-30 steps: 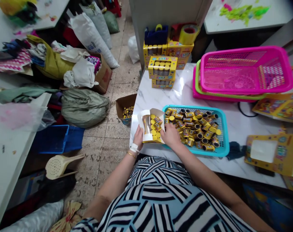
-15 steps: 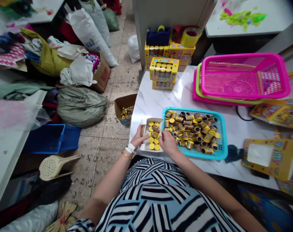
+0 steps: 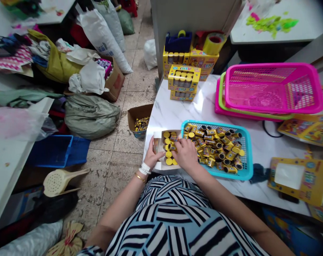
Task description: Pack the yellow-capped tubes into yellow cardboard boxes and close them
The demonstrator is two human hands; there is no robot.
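Observation:
My left hand (image 3: 154, 155) grips the near edge of an open white card box (image 3: 161, 165) on the marble table. Yellow-capped tubes (image 3: 168, 147) stand in rows inside it, and a window panel (image 3: 158, 145) shows at its left end. My right hand (image 3: 184, 154) reaches over the box, its fingertips pinching a gold-labelled tube (image 3: 173, 146). Just to the right, a turquoise plastic basket (image 3: 247, 149) holds several loose tubes (image 3: 211, 147).
The marble table (image 3: 201, 110) also bears stacked pink and green baskets (image 3: 273, 89), stacked yellow display boxes (image 3: 184, 78) and printed yellow cards (image 3: 297, 181). Below its left edge, the floor holds a cardboard box of tubes (image 3: 140, 122), sacks and a blue crate (image 3: 52, 151).
The white box has turned from a slant to lying straighter, close to my body. My right hand has moved onto the tubes in the box, and the view has drifted slightly.

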